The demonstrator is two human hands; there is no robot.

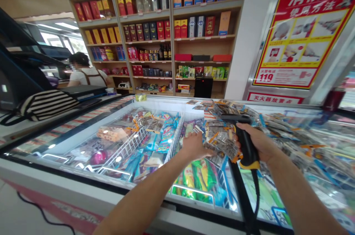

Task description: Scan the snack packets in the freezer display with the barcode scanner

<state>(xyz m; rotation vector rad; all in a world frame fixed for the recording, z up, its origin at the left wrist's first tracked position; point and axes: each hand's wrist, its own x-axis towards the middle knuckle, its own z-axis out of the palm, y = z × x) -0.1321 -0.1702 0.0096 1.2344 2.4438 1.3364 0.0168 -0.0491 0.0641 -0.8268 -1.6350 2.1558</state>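
Note:
My right hand [259, 140] is wrapped round the grip of a black and yellow barcode scanner [246, 144], whose head points left over the freezer. A cable drops from the bottom of its grip. My left hand [195, 144] reaches forward over the chest freezer, thumb stretched out to the right and nothing plainly held. Just beyond its fingers lies a small whitish piece [198, 129] too blurred to name. Between the two hands are small clear snack packets [220, 142] with orange and blue edges. Many more packets [280, 126] are heaped to the right, beyond the scanner.
Wire baskets [173, 144] inside the freezer hold wrapped ice creams [194, 179]. A black frame bar [241, 190] crosses the freezer top. At left stand a striped bag [48, 105] and a counter. A person [83, 72] is behind it. Shelves [172, 48] of boxes line the wall.

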